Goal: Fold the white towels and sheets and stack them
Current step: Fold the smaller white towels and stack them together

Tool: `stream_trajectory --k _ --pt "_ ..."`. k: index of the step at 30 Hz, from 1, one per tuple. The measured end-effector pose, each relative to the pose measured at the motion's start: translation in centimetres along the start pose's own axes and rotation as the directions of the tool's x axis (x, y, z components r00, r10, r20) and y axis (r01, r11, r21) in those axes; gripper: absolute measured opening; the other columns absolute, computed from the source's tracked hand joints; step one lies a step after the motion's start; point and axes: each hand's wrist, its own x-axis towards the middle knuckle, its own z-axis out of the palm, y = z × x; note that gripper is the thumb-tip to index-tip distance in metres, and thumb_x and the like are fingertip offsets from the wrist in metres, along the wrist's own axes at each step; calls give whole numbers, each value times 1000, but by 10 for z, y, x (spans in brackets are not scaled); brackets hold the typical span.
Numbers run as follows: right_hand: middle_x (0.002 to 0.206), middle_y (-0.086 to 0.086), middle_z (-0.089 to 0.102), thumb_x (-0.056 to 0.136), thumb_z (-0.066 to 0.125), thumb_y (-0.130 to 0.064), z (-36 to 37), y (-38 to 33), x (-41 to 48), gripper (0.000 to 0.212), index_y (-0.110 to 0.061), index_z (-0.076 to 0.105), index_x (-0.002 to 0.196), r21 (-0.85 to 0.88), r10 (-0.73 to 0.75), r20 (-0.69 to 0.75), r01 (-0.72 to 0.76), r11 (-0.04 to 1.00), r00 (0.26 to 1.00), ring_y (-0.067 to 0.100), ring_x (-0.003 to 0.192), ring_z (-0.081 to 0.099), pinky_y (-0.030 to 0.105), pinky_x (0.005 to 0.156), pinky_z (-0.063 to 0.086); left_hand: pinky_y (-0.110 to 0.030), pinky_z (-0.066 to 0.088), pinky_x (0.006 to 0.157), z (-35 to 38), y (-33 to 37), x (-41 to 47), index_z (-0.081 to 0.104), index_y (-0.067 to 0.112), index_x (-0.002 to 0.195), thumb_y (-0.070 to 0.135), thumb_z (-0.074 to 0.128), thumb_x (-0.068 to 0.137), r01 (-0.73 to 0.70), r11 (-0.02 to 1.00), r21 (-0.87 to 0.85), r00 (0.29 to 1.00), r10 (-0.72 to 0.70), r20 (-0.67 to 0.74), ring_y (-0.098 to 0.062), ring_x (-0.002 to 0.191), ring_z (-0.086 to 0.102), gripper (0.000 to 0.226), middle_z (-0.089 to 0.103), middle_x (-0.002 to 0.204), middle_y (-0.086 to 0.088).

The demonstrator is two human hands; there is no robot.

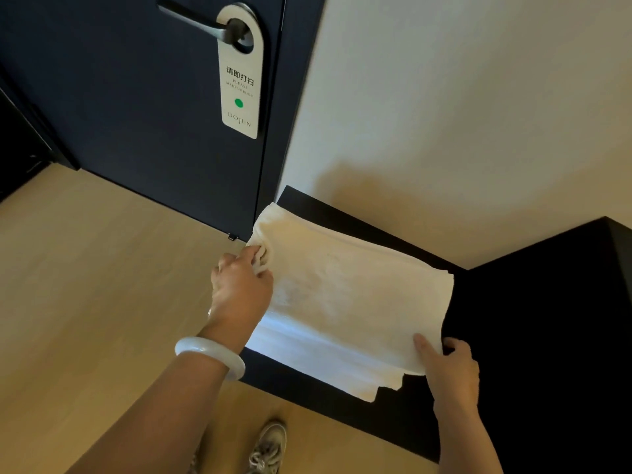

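A folded white towel [345, 295] lies flat on a dark counter [513, 319], with several layered edges showing at its near and right sides. My left hand [241, 285] grips the towel's left edge, bunching the cloth between its fingers. A pale bangle [208, 355] sits on that wrist. My right hand [448, 367] pinches the towel's near right corner, thumb on top and fingers under the edge.
A dark door [143, 97] with a metal handle [201, 23] and a white hanging sign [241, 80] stands at the back left. A cream wall [461, 97] backs the counter. Light wood floor [85, 285] lies to the left; my shoe [268, 446] is below.
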Motion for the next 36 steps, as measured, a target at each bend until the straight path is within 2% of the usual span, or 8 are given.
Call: stream_trajectory --k 7,13,16,19,22,25,30,36 --pt "114 14 57 84 75 -10 -20 2 -1 45 -3 52 123 425 183 135 -223 877 974 23 86 60 41 93 51 -23 38 52 -16 1 19 54 21 119 26 60 90 38 998 -42 999 -37 29 -11 72 52 31 58 93 2" --pt "98 1 57 87 73 -19 -26 -8 8 22 -21 54 96 559 111 248 -236 795 962 26 98 57 38 86 53 -41 54 83 -36 -1 37 60 22 83 33 71 88 113 967 -227 989 -89 115 -28 88 65 16 68 95 -5" --pt "100 2 58 87 73 -29 -19 -12 19 37 -14 56 116 494 96 237 -205 845 967 27 97 57 42 89 54 -43 55 84 -37 0 37 64 19 92 29 69 90 111 963 -246 988 -80 132 -28 87 65 11 69 97 -7" --pt "90 -2 58 83 75 -37 -15 -17 31 51 -10 57 123 451 98 223 -192 871 970 17 78 56 36 70 54 -44 56 87 -35 0 35 65 18 110 29 68 90 98 974 -203 989 -72 132 -28 92 66 23 69 102 -5" --pt "98 2 64 85 74 -34 -9 -27 37 52 -13 57 129 425 30 238 -132 895 971 23 82 60 42 73 55 -35 56 75 -36 -2 35 64 23 117 27 67 90 84 975 -205 992 -61 114 -22 89 65 27 68 100 0" --pt "116 9 64 91 69 -23 -7 -35 37 45 -18 55 134 411 -2 225 -94 907 974 35 98 62 57 90 53 -27 50 64 -37 -6 36 66 26 115 26 68 91 67 973 -219 995 -48 90 -17 83 65 24 68 93 5" --pt "111 6 66 94 65 -17 -20 -30 41 34 -20 61 128 482 -10 175 -76 873 985 31 96 63 53 85 55 -26 50 62 -40 -1 39 65 39 90 25 69 89 9 964 -267 999 3 46 -16 80 66 15 70 87 8" --pt "121 9 62 98 59 -17 -14 -19 40 38 -19 53 136 412 6 247 -111 905 969 34 102 59 55 89 53 -43 57 84 -33 -6 34 63 27 110 24 66 92 46 982 -185 990 -20 140 -26 92 66 18 69 99 0"
